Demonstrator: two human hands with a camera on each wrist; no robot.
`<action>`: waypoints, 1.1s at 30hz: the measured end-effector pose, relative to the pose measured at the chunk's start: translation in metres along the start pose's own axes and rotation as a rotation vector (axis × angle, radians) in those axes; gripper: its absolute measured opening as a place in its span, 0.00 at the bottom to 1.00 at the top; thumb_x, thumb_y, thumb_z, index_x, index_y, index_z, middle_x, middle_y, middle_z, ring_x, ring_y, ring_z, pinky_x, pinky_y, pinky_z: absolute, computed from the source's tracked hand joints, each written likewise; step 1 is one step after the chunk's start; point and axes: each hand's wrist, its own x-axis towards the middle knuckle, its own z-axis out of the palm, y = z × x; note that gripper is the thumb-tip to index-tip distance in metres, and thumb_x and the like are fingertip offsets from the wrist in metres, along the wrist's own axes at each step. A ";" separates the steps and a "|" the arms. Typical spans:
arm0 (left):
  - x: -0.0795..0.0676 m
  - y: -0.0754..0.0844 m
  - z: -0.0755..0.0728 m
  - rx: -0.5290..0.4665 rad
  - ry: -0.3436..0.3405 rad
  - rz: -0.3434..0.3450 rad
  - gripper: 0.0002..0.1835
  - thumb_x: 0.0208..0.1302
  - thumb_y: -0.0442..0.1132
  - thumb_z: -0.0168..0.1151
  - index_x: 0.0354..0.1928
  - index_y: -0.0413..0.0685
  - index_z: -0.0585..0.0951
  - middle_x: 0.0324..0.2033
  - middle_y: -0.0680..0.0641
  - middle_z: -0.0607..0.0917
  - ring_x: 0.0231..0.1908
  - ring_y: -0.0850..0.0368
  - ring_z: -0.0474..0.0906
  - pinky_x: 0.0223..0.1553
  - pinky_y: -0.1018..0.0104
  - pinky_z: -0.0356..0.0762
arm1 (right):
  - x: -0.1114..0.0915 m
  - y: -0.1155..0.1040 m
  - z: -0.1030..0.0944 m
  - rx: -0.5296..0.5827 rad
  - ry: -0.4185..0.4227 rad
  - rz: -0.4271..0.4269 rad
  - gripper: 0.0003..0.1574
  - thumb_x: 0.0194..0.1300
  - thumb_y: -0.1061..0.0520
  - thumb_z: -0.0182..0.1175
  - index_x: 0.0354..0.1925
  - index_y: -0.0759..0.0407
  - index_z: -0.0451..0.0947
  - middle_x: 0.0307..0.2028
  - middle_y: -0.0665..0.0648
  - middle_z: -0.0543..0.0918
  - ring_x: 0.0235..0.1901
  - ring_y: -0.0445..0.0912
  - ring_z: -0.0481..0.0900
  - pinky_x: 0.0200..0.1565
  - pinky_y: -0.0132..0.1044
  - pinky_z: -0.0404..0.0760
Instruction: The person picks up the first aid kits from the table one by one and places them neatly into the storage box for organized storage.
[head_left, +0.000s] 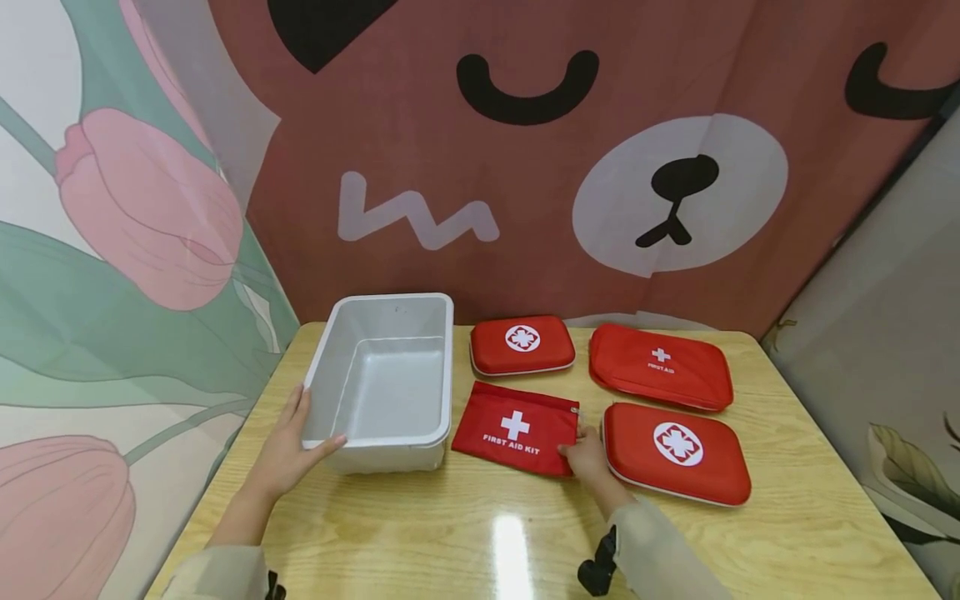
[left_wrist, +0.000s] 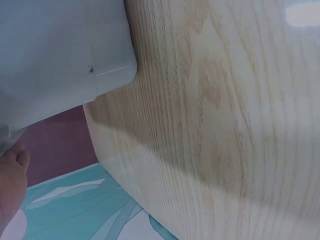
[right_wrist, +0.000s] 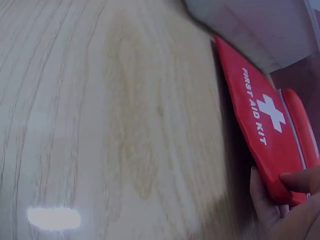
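Note:
A flat red first aid pouch, marked FIRST AID KIT with a white cross, lies right of a light grey plastic bin. My right hand pinches the pouch's right end, thumb on top and fingers beneath; the right wrist view shows this grip on the pouch. At the bin's near left corner my left hand rests spread, its thumb along the front rim and its fingers against the left side. Only part of the left hand shows in the left wrist view, beside the bin.
Behind the pouch sits a small red hard case. To the right are a soft red first aid bag and a larger red hard case. The wooden table backs onto a printed bear curtain.

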 end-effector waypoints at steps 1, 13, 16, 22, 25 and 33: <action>0.000 0.000 0.000 0.001 0.001 0.004 0.51 0.50 0.54 0.60 0.65 0.37 0.42 0.64 0.40 0.38 0.60 0.34 0.43 0.51 0.38 0.50 | -0.001 -0.002 0.000 0.040 -0.007 0.010 0.19 0.54 0.72 0.51 0.44 0.75 0.58 0.38 0.71 0.69 0.36 0.57 0.72 0.31 0.40 0.74; 0.000 0.001 -0.002 0.017 0.001 0.010 0.51 0.50 0.55 0.59 0.64 0.36 0.42 0.65 0.40 0.40 0.60 0.36 0.44 0.52 0.40 0.50 | -0.011 -0.021 -0.008 0.570 -0.140 0.173 0.31 0.60 0.73 0.39 0.60 0.73 0.41 0.51 0.76 0.56 0.44 0.66 0.68 0.30 0.48 0.77; 0.000 0.001 -0.002 0.021 0.001 0.015 0.51 0.50 0.55 0.59 0.64 0.35 0.42 0.64 0.39 0.40 0.60 0.35 0.44 0.51 0.39 0.50 | -0.011 -0.023 -0.011 0.605 -0.156 0.189 0.34 0.58 0.74 0.38 0.61 0.72 0.39 0.54 0.77 0.53 0.49 0.68 0.62 0.32 0.48 0.76; 0.000 0.000 -0.001 0.041 -0.019 0.019 0.51 0.50 0.56 0.58 0.64 0.33 0.43 0.64 0.38 0.40 0.60 0.35 0.44 0.52 0.40 0.51 | -0.013 -0.022 -0.015 0.609 -0.172 0.168 0.35 0.57 0.76 0.36 0.62 0.70 0.40 0.55 0.76 0.53 0.46 0.64 0.64 0.34 0.49 0.76; 0.000 0.000 -0.001 0.041 -0.028 0.021 0.51 0.50 0.56 0.58 0.64 0.33 0.43 0.64 0.38 0.40 0.59 0.35 0.44 0.52 0.40 0.50 | -0.013 -0.023 -0.016 0.598 -0.151 0.127 0.33 0.59 0.75 0.36 0.62 0.69 0.43 0.54 0.75 0.55 0.42 0.60 0.68 0.33 0.49 0.76; 0.000 0.002 -0.002 0.042 -0.028 0.015 0.51 0.51 0.56 0.58 0.64 0.34 0.42 0.64 0.38 0.40 0.59 0.34 0.45 0.51 0.39 0.51 | -0.012 -0.033 -0.018 0.592 -0.105 0.089 0.32 0.61 0.73 0.34 0.63 0.65 0.47 0.44 0.68 0.61 0.33 0.53 0.74 0.30 0.47 0.77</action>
